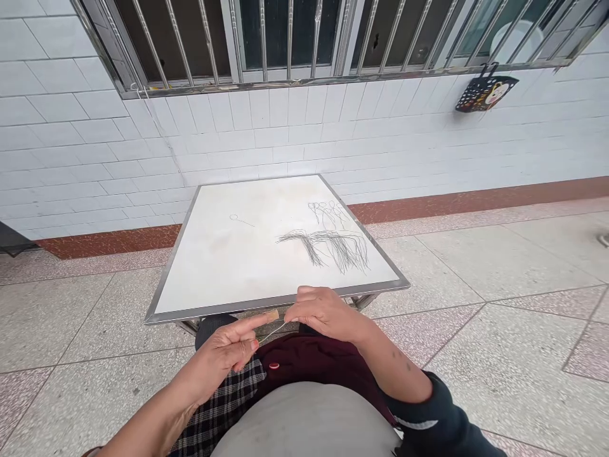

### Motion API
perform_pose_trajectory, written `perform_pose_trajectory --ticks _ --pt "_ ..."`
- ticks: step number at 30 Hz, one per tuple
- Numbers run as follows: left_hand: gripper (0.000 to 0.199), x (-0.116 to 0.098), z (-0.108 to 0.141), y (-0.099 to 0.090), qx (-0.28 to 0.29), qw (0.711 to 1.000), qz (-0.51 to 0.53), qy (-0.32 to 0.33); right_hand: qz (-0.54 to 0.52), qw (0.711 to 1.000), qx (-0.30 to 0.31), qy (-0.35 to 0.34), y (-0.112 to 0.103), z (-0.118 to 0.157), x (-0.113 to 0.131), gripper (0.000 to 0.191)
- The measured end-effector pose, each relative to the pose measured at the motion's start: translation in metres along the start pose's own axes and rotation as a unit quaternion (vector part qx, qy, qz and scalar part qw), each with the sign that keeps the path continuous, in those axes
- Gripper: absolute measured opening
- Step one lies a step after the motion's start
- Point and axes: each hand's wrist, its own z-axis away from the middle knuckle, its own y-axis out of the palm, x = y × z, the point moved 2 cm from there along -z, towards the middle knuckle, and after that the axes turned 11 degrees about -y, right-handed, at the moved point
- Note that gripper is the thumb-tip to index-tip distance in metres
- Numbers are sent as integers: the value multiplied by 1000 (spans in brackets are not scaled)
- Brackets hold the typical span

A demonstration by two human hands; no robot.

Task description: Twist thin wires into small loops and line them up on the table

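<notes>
A thin pale wire (273,332) runs in a slight curve between my two hands, just off the table's front edge. My left hand (228,346) pinches its lower end with the thumb, while the index finger points forward with a tan wrap (273,315) on its tip. The upper end is pinched in the fingertips of my right hand (321,311). On the white table (214,273) lies a spread pile of thin dark wires (333,244), with several looped wires (328,209) behind it. A single small wire loop (233,217) lies farther left, near a short thin piece (246,222).
Behind the table stands a white tiled wall (238,146) with a barred window (290,44) above. A dark patterned bag (486,92) hangs from the bars at right. Maroon cloth with plaid (223,406) covers my lap under the hands.
</notes>
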Motion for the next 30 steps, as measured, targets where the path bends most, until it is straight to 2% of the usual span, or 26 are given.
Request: perform_pose_trajectory --ticks 9,13,17,21,26,30 --pt "47 3 22 5 7 993 -117 14 -23 1000 8 -17 -3 3 3 31" --pt "51 1 23 -9 -43 987 -150 28 -26 1000 -1 -3 1 0 6 30" --pt "60 -7 21 -27 -112 980 -157 52 11 998 -49 33 6 -3 7 26" --pt "56 -20 19 -29 -179 968 -156 85 34 994 -94 45 7 -4 8 23" --pt "50 -27 7 -14 -157 971 -155 93 44 991 -122 43 6 -6 11 20" --pt "51 -26 4 -10 -146 971 -165 89 51 989 -132 37 5 -2 10 20"
